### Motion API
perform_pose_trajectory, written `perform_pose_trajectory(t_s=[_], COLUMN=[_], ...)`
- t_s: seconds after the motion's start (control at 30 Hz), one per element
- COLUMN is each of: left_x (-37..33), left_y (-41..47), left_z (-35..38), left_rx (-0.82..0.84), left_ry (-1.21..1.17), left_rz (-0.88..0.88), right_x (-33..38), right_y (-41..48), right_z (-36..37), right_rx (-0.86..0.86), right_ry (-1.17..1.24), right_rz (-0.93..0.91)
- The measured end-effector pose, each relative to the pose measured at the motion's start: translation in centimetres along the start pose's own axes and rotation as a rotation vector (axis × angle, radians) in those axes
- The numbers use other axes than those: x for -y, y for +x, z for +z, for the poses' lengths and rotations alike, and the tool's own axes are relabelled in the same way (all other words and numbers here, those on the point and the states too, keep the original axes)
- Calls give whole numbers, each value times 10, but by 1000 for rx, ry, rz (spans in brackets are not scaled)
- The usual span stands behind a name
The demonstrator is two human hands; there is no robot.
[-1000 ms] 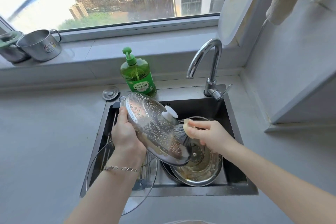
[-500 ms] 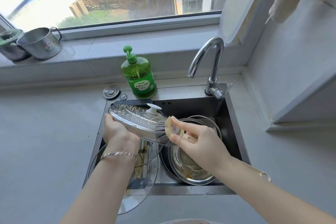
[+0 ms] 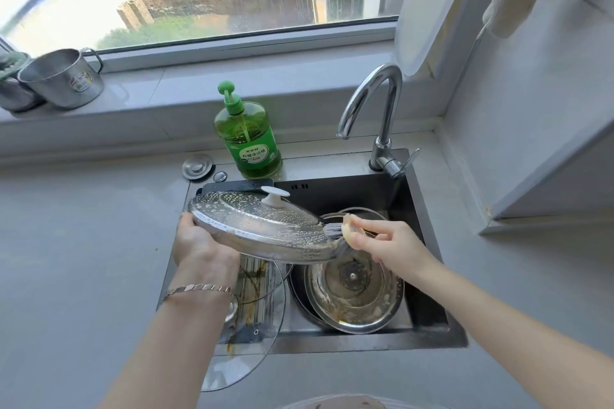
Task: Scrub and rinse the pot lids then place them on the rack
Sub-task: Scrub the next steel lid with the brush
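Steel pot lid (image 3: 259, 226), soap-flecked, over the sink (image 3: 365, 347), gripped at its left rim by the left hand (image 3: 202, 242); right hand (image 3: 392, 242) curled round a brush (image 3: 334, 232), bristles against the lid's right edge. Levelled from a steep tilt a second ago, brush shifted rimward: probably finishing the scrub, rinse still ahead

The steel lid (image 3: 262, 226) with the white knob (image 3: 274, 197), speckled with suds, tilts down to the right; my left hand (image 3: 199, 242) grips its left rim and the brush (image 3: 332, 231) in my right hand (image 3: 388, 242) touches its right edge. Below, a second steel lid (image 3: 355, 292) lies knob-down, smeared brown. A glass lid (image 3: 232, 372) rests on the rack (image 3: 237, 185) at left.
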State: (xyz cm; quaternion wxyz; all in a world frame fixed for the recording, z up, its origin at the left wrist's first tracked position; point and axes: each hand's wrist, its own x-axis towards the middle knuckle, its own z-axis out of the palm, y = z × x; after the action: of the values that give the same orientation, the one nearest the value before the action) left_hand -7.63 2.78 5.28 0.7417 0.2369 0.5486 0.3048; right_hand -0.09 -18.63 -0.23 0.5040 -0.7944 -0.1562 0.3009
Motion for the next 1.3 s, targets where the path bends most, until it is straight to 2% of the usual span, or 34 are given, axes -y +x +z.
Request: perform_pose_trajectory(t_s=[0.17, 0.3, 0.47, 0.63, 0.8, 0.93, 1.1, 1.2, 1.3], left_x=[0, 8, 8, 10, 13, 21, 23, 27, 29], left_y=[0, -6, -8, -11, -6, -14, -9, -15, -18], left_z=[5, 3, 4, -2, -5, -5, -5, -4, -3], left_rx=[36, 185, 198, 381, 392, 439, 411, 424, 426], left_ry=[-13, 20, 21, 93, 170, 239, 207, 218, 233], left_rz=[-10, -62, -73, -119, -175, -239, -205, -193, -163], right_x=[0, -17, -4, -16, -1, -15, 2, -4, -1], right_y=[-13, -5, -22, -2, -11, 4, -12, 2, -3], right_z=[0, -16, -7, -25, -16, -26, -16, -27, -22], right_rx=[21, -78, 77, -13, 92, -7, 97, -10, 29], right_ry=[91, 11, 112, 12, 50, -35, 77, -22, -13], right_rz=[-101, 3, -104, 66, -36, 75, -77, 17, -18])
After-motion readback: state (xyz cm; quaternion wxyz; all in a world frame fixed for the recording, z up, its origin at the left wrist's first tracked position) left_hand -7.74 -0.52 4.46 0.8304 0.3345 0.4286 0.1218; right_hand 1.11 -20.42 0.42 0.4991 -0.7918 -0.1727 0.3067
